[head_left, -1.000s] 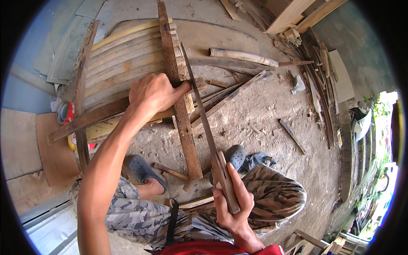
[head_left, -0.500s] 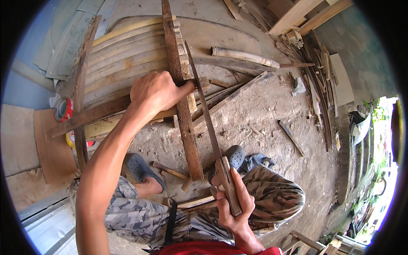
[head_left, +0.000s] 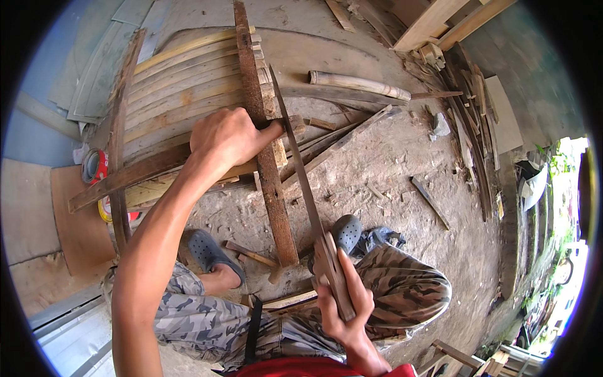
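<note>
Keep the left hand (head_left: 223,138), clasping the plank (head_left: 138,173) centre-left, clear of the saw (head_left: 304,176) the right hand (head_left: 345,328) grips, lower centre

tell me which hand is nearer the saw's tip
Left. The left hand grips the dark wooden strip, below and left of the saw's tip in the picture; the right hand grips the saw handle at the far end.
</note>
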`<state>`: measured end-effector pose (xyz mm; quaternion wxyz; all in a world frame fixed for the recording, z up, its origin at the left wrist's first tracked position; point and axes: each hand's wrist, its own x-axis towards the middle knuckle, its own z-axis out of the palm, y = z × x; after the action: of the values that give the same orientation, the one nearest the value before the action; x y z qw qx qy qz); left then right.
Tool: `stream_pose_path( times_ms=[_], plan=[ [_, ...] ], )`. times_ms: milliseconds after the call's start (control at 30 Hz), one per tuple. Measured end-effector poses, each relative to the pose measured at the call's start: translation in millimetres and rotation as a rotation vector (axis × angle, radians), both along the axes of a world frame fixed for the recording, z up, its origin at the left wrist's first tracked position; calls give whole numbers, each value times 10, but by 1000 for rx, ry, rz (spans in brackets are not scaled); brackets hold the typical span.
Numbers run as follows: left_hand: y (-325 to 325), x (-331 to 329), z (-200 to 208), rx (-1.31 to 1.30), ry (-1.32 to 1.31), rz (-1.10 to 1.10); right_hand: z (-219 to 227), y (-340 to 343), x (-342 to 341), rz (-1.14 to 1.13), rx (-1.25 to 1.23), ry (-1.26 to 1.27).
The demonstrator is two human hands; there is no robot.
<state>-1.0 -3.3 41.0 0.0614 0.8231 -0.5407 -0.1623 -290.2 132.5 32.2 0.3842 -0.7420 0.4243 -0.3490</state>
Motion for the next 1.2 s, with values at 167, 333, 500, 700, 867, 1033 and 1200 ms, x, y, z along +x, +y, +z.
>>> stream_pose_path(
  times_ms=[167,333,500,700,867,1033,1200],
  plan=[
    [-3,34,-72,-12,-56,-45,33,-250,220,20,-10,-56],
    [0,-4,-66,-91,-55,-42,-17,-760,689,-6,-79,-53],
    [11,36,-37,-5,-22,-31,-12,-202,203,31,-54,15],
    [-5,29,-107,-30,-41,-45,50,-32,1,34,-86,46],
    [-18,13,-102,-60,-39,-32,-40,-752,628,0,-28,-109],
    [20,79,-127,-38,-19,-16,177,-343,410,-7,195,-50],
    [-1,56,-135,-45,-50,-60,113,50,-83,27,34,-17]
  ],
)
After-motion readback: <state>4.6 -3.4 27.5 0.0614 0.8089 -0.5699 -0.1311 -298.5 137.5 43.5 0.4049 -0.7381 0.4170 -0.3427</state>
